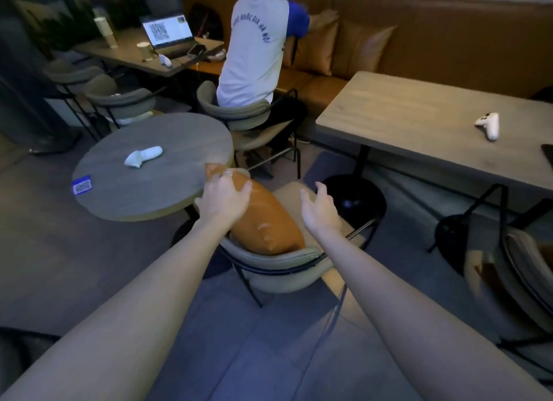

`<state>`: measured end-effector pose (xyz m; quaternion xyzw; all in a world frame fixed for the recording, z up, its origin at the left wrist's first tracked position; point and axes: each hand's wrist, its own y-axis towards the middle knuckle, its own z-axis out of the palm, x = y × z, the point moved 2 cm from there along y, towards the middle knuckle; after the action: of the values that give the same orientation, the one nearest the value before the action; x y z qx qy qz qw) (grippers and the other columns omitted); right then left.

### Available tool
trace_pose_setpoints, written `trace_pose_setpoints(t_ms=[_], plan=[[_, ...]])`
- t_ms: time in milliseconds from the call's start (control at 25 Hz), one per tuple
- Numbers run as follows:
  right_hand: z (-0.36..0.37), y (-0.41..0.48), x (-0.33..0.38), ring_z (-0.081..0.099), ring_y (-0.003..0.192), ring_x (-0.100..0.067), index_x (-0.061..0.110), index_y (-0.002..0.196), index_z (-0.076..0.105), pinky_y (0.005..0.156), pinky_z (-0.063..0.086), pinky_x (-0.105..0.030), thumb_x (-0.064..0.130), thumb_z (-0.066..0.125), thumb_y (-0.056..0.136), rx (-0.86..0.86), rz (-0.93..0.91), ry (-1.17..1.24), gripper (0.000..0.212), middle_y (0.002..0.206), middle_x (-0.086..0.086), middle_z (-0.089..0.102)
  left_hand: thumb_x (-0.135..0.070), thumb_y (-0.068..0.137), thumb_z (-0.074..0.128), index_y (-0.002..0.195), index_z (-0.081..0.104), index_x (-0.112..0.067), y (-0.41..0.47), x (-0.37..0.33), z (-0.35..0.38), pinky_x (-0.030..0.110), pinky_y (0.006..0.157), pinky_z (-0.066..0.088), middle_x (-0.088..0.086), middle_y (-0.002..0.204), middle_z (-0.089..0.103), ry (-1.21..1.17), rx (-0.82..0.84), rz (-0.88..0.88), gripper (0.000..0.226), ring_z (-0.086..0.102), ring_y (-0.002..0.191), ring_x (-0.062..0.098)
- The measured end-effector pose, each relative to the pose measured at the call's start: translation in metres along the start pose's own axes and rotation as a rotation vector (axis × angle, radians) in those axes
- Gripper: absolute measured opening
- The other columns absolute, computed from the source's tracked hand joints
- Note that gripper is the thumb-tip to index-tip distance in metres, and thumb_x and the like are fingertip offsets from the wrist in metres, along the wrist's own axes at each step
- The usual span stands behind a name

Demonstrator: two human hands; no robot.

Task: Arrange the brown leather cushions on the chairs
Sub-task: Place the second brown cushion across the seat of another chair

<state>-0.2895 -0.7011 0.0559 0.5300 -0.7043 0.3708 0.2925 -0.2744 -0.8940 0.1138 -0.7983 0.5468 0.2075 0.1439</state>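
Seen from the head camera, both bare arms reach forward and down over a chair (278, 266) with a pale curved backrest and thin black legs, standing in the near middle of the scene. A brown leather cushion (263, 218) stands propped on its seat, leaning against the left part of the backrest, its far corner rising beside the edge of a round table (143, 173) to the left. The left hand (226, 195) rests on the cushion's upper far end, fingers curled over the leather and thumb spread along its side, gripping it; a ring shows on one finger. The right hand (321, 207) hovers just to the right of the cushion, above the bare seat, fingers spread and loosely curved, touching nothing. On the round table lie a white controller (143, 156) and a small blue card (81, 185). To the right, a rectangular table (419, 122) carries another white controller (489, 125). At the far side, a seated person in a white and blue shirt (254, 50) reaches toward two more brown cushions (341, 46) leaning against an orange-brown bench backrest (463, 32). An open laptop (167, 31) sits on a far left table.
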Motion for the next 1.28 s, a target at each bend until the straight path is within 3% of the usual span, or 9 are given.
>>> trace_pose_setpoints(t_ms=[280, 480, 640, 840, 1040, 1200, 1280], plan=[[0.089, 0.031, -0.061, 0.04, 0.138, -0.043, 0.022, 0.157, 0.018, 0.113, 0.034, -0.055, 0.048, 0.051, 0.096, -0.014, 0.441, 0.129, 0.074, 0.157, -0.018, 0.035, -0.061, 0.087, 0.06, 0.145, 0.043, -0.018, 0.055, 0.073, 0.07, 0.055, 0.104, 0.045, 0.011, 0.142, 0.055, -0.216, 0.142, -0.212, 0.074, 0.053, 0.127, 0.037], [0.136, 0.029, -0.101, 0.042, 0.136, -0.041, 0.015, 0.16, 0.001, 0.109, 0.036, -0.045, 0.033, 0.053, 0.099, -0.121, 0.85, 0.358, 0.082, 0.158, -0.023, 0.03, -0.066, 0.069, 0.078, 0.158, 0.025, -0.024, 0.098, 0.112, 0.108, 0.043, 0.107, 0.043, 0.008, 0.154, 0.045, -0.651, 0.258, -0.476, 0.112, 0.05, 0.132, 0.031], [0.156, 0.044, -0.114, 0.041, 0.138, -0.04, 0.015, 0.16, 0.0, 0.11, 0.036, -0.045, 0.023, 0.049, 0.1, -0.255, 0.884, 0.569, 0.078, 0.158, -0.022, 0.032, -0.066, 0.069, 0.081, 0.162, 0.008, -0.026, 0.136, 0.134, 0.132, 0.049, 0.114, 0.035, 0.011, 0.162, 0.031, -0.769, 0.287, -0.614, 0.124, 0.04, 0.142, 0.033], [0.154, 0.059, -0.137, 0.049, 0.126, -0.044, 0.012, 0.152, 0.014, 0.087, 0.04, -0.039, 0.012, 0.056, 0.092, -0.247, 0.849, 0.37, 0.073, 0.149, -0.027, 0.037, -0.073, 0.061, 0.082, 0.162, 0.009, -0.034, 0.161, 0.152, 0.157, 0.054, 0.115, 0.033, 0.008, 0.163, 0.031, -0.789, 0.318, -0.658, 0.131, 0.037, 0.143, 0.033], [0.15, 0.066, -0.149, 0.048, 0.127, -0.047, 0.009, 0.146, 0.019, 0.098, 0.045, -0.046, 0.012, 0.055, 0.093, -0.181, 0.84, 0.252, 0.064, 0.147, -0.031, 0.037, -0.076, 0.057, 0.08, 0.161, 0.011, -0.034, 0.164, 0.152, 0.174, 0.055, 0.115, 0.031, 0.008, 0.164, 0.026, -0.759, 0.296, -0.704, 0.132, 0.035, 0.143, 0.034], [0.133, 0.072, -0.152, 0.049, 0.125, -0.047, 0.007, 0.141, 0.022, 0.091, 0.043, -0.04, 0.011, 0.054, 0.092, -0.133, 0.811, 0.252, 0.059, 0.143, -0.03, 0.04, -0.072, 0.054, 0.083, 0.161, 0.011, -0.035, 0.161, 0.143, 0.179, 0.053, 0.117, 0.033, 0.007, 0.163, 0.027, -0.829, 0.292, -0.737, 0.134, 0.036, 0.142, 0.031], [0.114, 0.079, -0.154, 0.054, 0.118, -0.047, 0.013, 0.132, 0.024, 0.098, 0.049, -0.049, 0.016, 0.059, 0.084, -0.123, 0.773, 0.283, 0.059, 0.136, -0.028, 0.049, -0.074, 0.049, 0.084, 0.161, 0.009, -0.033, 0.152, 0.129, 0.185, 0.055, 0.116, 0.034, 0.009, 0.163, 0.027, -0.843, 0.301, -0.767, 0.141, 0.037, 0.141, 0.032]])
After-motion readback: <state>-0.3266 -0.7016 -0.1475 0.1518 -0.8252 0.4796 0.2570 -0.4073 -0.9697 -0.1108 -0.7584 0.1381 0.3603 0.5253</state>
